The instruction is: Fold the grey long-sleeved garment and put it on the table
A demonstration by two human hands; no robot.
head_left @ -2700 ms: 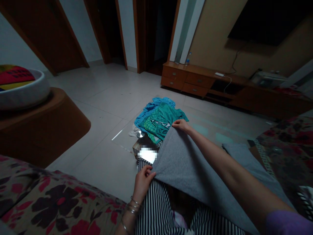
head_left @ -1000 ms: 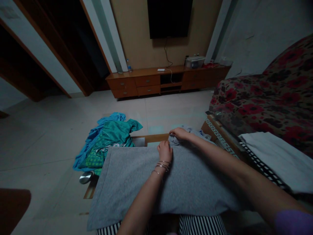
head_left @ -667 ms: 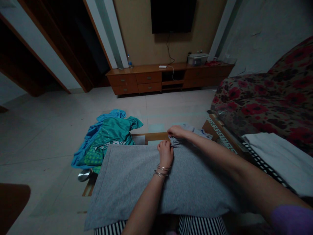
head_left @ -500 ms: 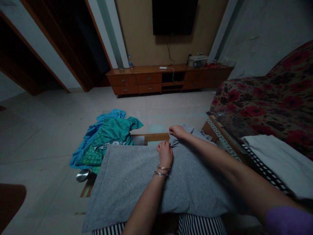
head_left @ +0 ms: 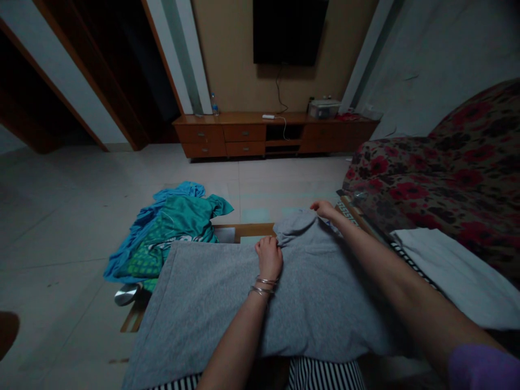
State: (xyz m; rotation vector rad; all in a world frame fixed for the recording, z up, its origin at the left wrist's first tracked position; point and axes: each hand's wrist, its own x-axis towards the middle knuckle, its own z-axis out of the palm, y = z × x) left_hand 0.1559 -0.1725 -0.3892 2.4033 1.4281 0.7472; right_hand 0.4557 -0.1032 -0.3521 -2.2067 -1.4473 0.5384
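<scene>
A grey garment (head_left: 312, 292) lies spread over the table in front of me, its near edge hanging by my striped clothing. My left hand (head_left: 268, 257), with bracelets at the wrist, is closed on the garment's far edge near the middle. Farther right, my right hand (head_left: 324, 209) has its fingers pinched at the far edge of the bunched grey cloth, by the collar or sleeve part; which part it is I cannot tell.
Blue and green clothes (head_left: 179, 222) are heaped at the table's far left, beside a round metal piece (head_left: 125, 294). Folded white cloth (head_left: 455, 268) lies at the right, near a flowered sofa (head_left: 410, 173). A wooden TV cabinet (head_left: 244, 132) stands beyond.
My right hand has moved right, away from my left hand, along the garment's far edge. The bunched cloth between them is more spread out. My left hand keeps its hold.
</scene>
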